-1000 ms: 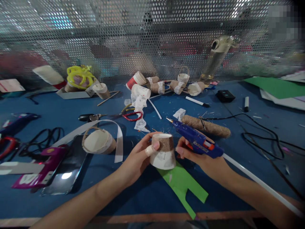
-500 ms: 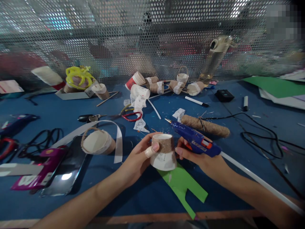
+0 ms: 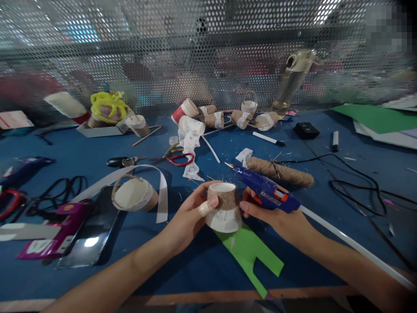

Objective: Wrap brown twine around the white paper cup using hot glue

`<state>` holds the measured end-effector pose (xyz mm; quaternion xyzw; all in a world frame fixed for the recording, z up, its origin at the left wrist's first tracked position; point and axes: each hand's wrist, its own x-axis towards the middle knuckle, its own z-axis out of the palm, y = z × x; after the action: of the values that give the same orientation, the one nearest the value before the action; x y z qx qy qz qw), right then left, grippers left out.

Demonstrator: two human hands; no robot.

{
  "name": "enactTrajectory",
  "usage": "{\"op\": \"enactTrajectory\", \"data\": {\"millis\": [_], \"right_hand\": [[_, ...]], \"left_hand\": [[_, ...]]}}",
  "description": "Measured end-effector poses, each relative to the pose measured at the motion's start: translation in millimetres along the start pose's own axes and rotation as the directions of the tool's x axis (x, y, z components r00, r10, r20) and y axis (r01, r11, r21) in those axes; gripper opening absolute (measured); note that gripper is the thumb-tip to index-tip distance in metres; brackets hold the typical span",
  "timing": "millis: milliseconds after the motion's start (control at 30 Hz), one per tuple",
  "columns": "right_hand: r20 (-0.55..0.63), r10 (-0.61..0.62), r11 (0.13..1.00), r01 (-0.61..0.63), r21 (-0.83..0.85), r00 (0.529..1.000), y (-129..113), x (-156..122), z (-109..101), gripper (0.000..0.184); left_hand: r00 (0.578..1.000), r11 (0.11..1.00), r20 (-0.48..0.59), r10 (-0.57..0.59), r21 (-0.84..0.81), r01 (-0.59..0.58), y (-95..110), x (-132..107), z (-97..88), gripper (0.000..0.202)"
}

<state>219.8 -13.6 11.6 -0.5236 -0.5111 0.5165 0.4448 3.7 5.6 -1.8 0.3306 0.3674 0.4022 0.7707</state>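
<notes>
My left hand [image 3: 189, 215] is closed round an upside-down paper cup [image 3: 224, 213] whose upper half is wrapped in brown twine. The thumb carries a plaster. My right hand [image 3: 276, 215] grips a blue glue gun [image 3: 262, 189], its metal tip pointing up and left past the cup, and its fingertips touch the cup's right side. A white glue stick [image 3: 352, 243] juts from the gun's back. A green paper cut-out [image 3: 249, 254] lies on the blue table [image 3: 195, 269] just under the cup. A roll of brown twine [image 3: 280, 171] lies behind the gun.
A twine-handled cup [image 3: 135, 193], a white paper strip [image 3: 161, 191], a dark phone [image 3: 91, 230] and a purple tool [image 3: 52, 237] lie at left. Red-handled scissors [image 3: 169, 158] and several wrapped cups [image 3: 228, 117] sit further back. Black cables [image 3: 355, 182] trail right. A perforated metal screen [image 3: 195, 52] closes the back.
The glue gun and my right hand have drifted slightly left and up toward the cup. My left hand and the cup have stayed put.
</notes>
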Motion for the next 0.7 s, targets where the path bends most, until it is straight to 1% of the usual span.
{"op": "enactTrajectory", "data": {"millis": [167, 333, 500, 633, 700], "right_hand": [[-0.006, 0.034, 0.997, -0.034, 0.065, 0.999, 4.5, -0.8, 1.0, 0.022], [-0.090, 0.069, 0.996, -0.063, 0.068, 0.994, 7.3, 0.0, 2.2, 0.028], [-0.114, 0.024, 0.999, -0.020, 0.039, 0.993, 5.3, 0.8, 3.9, 0.028], [-0.125, 0.072, 0.986, -0.052, 0.156, 0.990, 6.9, 1.0, 7.5, 0.036], [-0.173, 0.111, 0.978, -0.077, 0.193, 0.979, 8.4, 0.5, 9.6, 0.040]], "left_hand": [[1.000, 1.000, 0.004, 0.014, 0.014, -0.014, 0.7, 0.9, -0.1, 0.037], [1.000, 0.999, 0.016, 0.016, 0.029, -0.016, 0.5, -0.1, 1.1, 0.035], [0.999, 1.000, 0.030, -0.021, 0.023, 0.021, 0.4, -2.6, 5.1, 0.044], [0.999, 0.998, 0.019, -0.025, 0.051, 0.024, 2.6, -3.6, 7.7, 0.044], [1.000, 0.997, 0.023, -0.013, 0.074, 0.012, 3.6, -3.5, 7.3, 0.043]]}}
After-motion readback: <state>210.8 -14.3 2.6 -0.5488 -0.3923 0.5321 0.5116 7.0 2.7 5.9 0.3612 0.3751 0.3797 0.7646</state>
